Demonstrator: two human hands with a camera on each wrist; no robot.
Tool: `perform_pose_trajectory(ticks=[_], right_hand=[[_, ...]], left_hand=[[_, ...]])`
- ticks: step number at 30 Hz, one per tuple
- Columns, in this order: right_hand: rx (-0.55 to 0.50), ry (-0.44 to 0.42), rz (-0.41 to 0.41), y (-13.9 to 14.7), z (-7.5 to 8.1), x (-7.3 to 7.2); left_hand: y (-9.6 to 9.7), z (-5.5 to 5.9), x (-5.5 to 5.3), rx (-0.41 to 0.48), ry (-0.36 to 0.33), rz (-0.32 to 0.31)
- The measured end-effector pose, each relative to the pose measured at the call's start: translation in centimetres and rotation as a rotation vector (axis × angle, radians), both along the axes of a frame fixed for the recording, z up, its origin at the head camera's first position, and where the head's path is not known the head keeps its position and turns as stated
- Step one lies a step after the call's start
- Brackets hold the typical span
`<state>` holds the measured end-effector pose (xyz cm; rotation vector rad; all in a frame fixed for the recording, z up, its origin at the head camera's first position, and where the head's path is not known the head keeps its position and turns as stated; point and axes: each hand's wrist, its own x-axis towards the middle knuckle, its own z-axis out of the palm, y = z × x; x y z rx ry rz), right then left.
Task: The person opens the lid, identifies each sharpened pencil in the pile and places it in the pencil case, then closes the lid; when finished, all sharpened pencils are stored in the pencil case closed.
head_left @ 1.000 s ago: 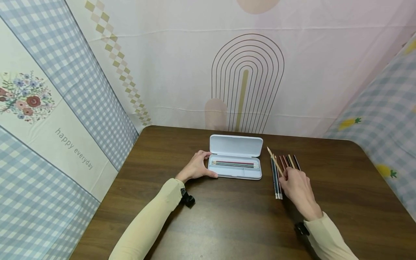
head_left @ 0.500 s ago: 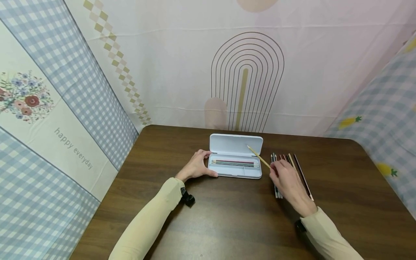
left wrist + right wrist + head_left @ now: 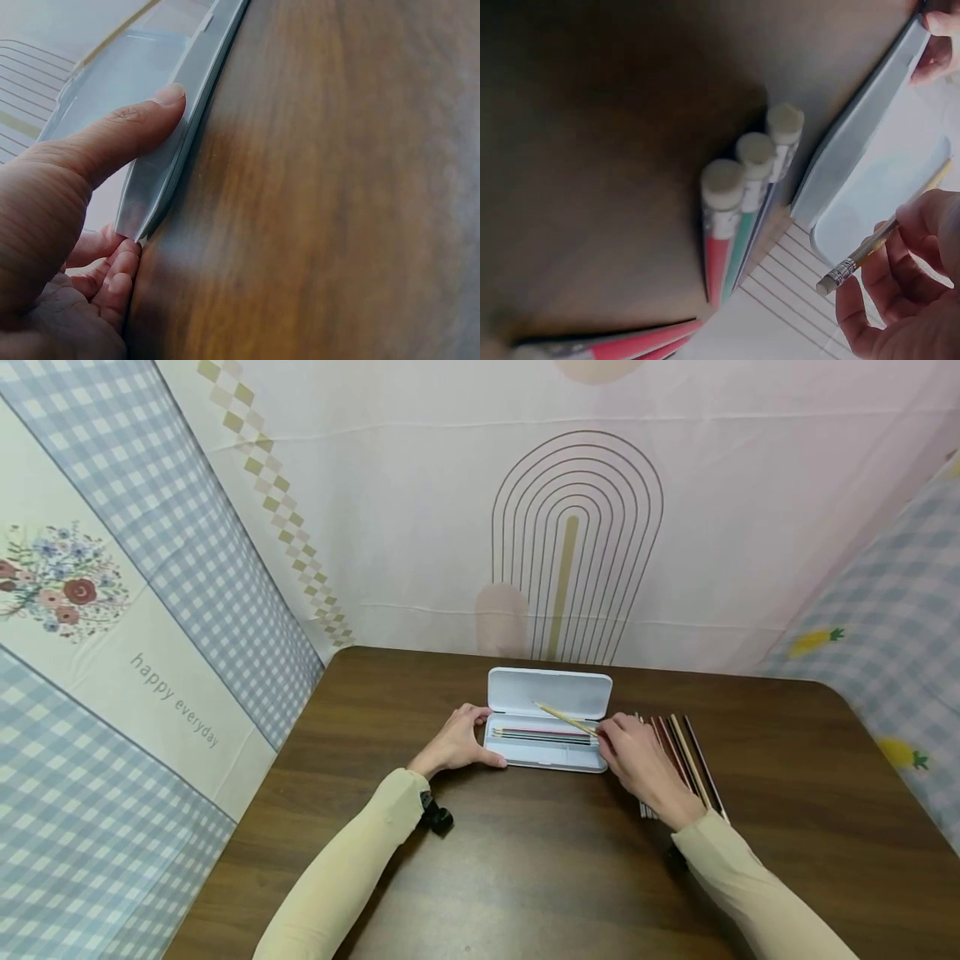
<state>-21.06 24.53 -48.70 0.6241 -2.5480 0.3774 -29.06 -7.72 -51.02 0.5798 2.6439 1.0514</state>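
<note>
A light grey-white pencil case (image 3: pixel 525 689) stands with its lid raised, and a few pencils (image 3: pixel 536 735) lie lengthwise inside it. My left hand (image 3: pixel 457 743) holds the left end of the case. In the left wrist view its thumb (image 3: pixel 139 131) lies against the front wall, with the fingers curled at the corner. My right hand (image 3: pixel 637 756) pinches a yellow pencil (image 3: pixel 561 718) near its eraser end. That pencil slants over the case, its point overlapping the lid in the head view. The right wrist view shows the eraser (image 3: pixel 829 285) sticking out past the fingers.
Right of the case, several loose pencils (image 3: pixel 693 760) lie on the brown wooden table (image 3: pixel 525 860), partly hidden by my right hand. Three with white erasers (image 3: pixel 724 187) show close up in the right wrist view. A patterned cloth (image 3: pixel 420 527) hangs behind the table.
My right hand has lifted the yellow pencil away from the loose pencils and carried it left over the case, tilting it flatter. The left hand stays at the case.
</note>
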Motion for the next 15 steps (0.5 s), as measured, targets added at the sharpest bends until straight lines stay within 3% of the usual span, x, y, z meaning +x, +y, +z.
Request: perform_pose_trajectory(ticks=[6, 9, 15], right_hand=[[0.053, -0.032, 0.033, -0.8, -0.2, -1.2], [0.061, -0.052, 0.043, -1.3, -0.4, -1.8], [0.068, -0.036, 0.103, -2.2, -0.6, -2.9]], left_hand=[[-0.1, -0.4, -0.2, 0.006, 0.025, -0.014], [0.0, -0.1, -0.1, 0.011, 0.004, -0.010], [0.0, -0.2, -0.2, -0.003, 0.008, 0.002]])
